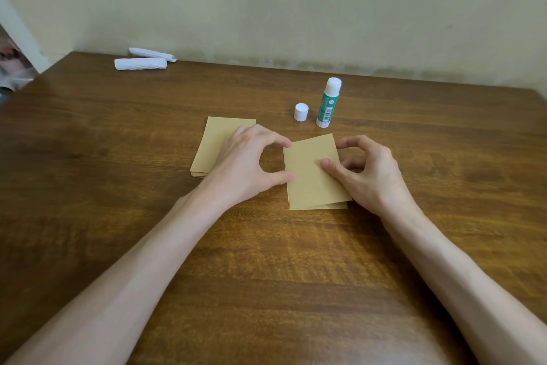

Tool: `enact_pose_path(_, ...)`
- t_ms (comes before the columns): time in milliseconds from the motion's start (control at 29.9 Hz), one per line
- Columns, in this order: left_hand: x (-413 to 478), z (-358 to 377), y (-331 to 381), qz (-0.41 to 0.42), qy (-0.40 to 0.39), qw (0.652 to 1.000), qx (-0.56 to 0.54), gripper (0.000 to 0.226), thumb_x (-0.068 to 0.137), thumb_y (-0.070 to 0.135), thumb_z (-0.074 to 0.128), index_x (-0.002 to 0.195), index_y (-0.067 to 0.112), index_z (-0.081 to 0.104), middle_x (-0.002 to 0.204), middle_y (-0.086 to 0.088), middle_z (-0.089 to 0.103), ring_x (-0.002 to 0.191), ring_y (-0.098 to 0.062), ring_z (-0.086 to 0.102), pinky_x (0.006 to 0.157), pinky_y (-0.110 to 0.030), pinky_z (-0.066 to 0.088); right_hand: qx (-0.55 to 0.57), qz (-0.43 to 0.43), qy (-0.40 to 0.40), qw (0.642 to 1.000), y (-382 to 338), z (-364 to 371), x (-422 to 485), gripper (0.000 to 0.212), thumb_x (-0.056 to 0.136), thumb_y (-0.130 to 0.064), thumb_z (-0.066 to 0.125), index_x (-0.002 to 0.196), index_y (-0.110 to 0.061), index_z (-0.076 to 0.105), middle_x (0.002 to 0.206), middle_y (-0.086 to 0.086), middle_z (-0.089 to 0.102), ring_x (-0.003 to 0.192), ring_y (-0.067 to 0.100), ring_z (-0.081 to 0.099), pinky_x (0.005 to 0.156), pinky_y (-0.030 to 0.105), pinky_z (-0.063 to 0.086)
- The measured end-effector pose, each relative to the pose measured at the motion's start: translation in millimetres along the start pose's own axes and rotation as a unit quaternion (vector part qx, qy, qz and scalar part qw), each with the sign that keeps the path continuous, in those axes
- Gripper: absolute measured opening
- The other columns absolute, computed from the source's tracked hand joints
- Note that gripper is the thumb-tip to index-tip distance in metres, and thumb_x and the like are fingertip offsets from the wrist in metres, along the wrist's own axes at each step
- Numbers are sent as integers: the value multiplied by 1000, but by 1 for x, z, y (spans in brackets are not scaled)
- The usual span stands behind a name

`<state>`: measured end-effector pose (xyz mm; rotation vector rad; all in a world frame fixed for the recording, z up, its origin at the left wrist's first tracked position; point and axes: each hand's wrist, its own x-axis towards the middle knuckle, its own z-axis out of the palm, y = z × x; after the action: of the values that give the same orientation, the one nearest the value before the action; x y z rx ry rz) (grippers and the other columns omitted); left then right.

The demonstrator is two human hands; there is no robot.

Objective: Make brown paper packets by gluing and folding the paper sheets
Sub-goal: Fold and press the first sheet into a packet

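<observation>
Lying at frame centre on the wooden table (266, 261): folded brown paper sheet (310, 184), top flap slightly skewed over the lower layer. Left hand (248, 163) curled, index and thumb tips holding its left edge. Right hand (370, 172) curled, thumb on top pinching the right edge. Stack of brown sheets (211, 142) centre-left, partly under left hand. Uncapped glue stick (327, 104) upright above centre, cap (301, 112) beside it.

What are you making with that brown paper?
Someone is making a paper packet on the wooden table. The left hand steadies the left edge of a folded brown paper sheet; the right hand pinches its right side. A stack of brown paper sheets lies to the left. The green-and-white glue stick stands uncapped behind, its small white cap beside it.
</observation>
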<state>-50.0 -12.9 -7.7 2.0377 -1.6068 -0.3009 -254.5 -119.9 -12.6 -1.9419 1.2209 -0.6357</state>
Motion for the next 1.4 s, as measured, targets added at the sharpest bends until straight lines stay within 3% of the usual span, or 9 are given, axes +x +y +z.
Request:
enact_pose_path(668,0,7,-3,24,3,999,20,46,80,61,77,121,43,69,130,19,54,127,-7,39,102,-29,22,-23,-8,10,1000,-1,0,-1,44,88,-46,82,124,-30,63,80,-8,76,80,4,71,69,25,53)
enact_pose_path(835,1,8,-4,30,-3,999,12,41,82,59,77,118,42,70,129,22,55,128,-6,39,104,-32,23,-66,-27,28,997,-3,-3,-4,47,87,-47,84,126,-30,62,83,-10,72,85,7,69,88,41,60)
enact_pose_path(1069,1,8,-4,29,-9,999,9,40,84,59,75,119,42,70,129,25,56,129,-5,40,109,-37,27,-141,-73,18,987,1,-11,-2,40,84,-47,87,115,-31,67,82,-13,66,77,7,63,80,44,59)
enact_pose_path(1269,-1,9,-2,37,-14,999,32,48,80,73,66,119,46,66,129,26,53,128,-3,37,106,-34,23,-199,-219,-16,955,9,-4,0,20,95,-35,76,113,-29,72,106,-10,60,103,14,51,89,42,51)
enact_pose_path(1403,-2,10,-1,54,-18,996,69,54,76,79,66,120,48,62,127,27,50,127,-2,36,99,-31,21,-227,-297,-52,926,14,9,-2,41,103,-46,58,134,-20,67,144,3,58,137,24,50,110,50,45)
